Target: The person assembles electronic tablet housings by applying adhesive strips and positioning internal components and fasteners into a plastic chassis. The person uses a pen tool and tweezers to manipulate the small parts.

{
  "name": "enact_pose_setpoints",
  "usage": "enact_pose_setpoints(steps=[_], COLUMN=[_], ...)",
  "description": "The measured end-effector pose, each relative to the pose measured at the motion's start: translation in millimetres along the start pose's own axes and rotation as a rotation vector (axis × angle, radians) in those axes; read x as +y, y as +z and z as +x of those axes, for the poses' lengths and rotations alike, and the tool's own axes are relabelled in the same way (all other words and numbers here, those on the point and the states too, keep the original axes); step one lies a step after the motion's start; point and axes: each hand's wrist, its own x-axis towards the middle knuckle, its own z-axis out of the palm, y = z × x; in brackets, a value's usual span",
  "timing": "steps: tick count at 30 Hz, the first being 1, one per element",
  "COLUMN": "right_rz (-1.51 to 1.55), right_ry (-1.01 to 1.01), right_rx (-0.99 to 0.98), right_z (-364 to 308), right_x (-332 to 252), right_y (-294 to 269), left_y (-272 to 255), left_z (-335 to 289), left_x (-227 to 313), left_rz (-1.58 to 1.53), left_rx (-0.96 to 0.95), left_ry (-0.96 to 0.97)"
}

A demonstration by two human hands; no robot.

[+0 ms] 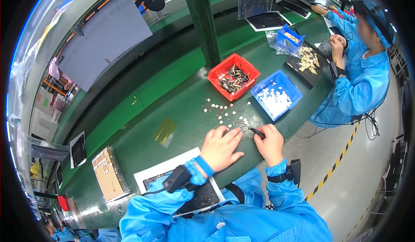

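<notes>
My right hand is closed around a slim black pen-like tool, its tip pointing left to the small parts on the table; the tool's exact kind does not show. Beside it my left hand lies low over the green table with fingers stretched out and nothing visible in it. Just beyond both hands is a loose scatter of small round white pieces, several with thin dark red wires. A blue bin holds many such white pieces. Left of that bin, a red bin contains a tangle of dark and silvery small parts.
Under my left forearm lies a black panel on a white sheet. A yellowish-green film sheet and a cardboard tray of small parts are farther left. At the right a co-worker in blue sits by a black tray of gold-coloured pieces.
</notes>
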Motion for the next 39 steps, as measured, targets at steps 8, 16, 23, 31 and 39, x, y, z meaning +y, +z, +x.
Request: enact_pose_setpoints(steps=[8,16,23,31,39], right_rz=[-0.002,0.145,0.597,0.624,0.297], right_ry=[0.015,0.111,0.433,0.248,-0.088], right_rx=[-0.033,0.087,-0.04,-0.599,-0.995], right_z=[4,2,-14,-71,-130], right_x=[-2,11,-20,-89,-128], right_y=[-2,-7,-32,-29,1], left_y=[27,30,11,-64,-31], left_z=[11,11,10,-72,-178], left_x=[-1,1,-2,-54,-78], left_rz=[0.059,0.024,-0.188,-0.125,-0.217], left_rx=[-0.091,-0.077,0.028,0.194,0.247], left_ry=[-0.016,-0.041,-0.084,-0.196,-0.454])
